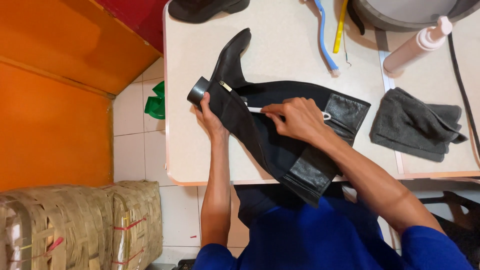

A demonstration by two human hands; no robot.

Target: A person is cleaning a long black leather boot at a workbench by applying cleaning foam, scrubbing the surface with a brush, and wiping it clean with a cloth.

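A tall black boot [260,125] lies on its side across the white table [280,45], with its toe pointing away and its leather cuff hanging over the near edge. My left hand [210,116] grips the boot at the heel, beside the round heel block. My right hand [295,117] is closed around a thin white brush handle [255,110], its tip pressed on the boot's shaft near the zipper.
A grey folded cloth [415,125] lies to the right. A pink pump bottle [417,45], a blue brush [325,40], a yellow stick [341,25] and a grey basin [400,15] stand at the back. Another black shoe [200,9] sits far left. Woven baskets [80,225] stand on the floor.
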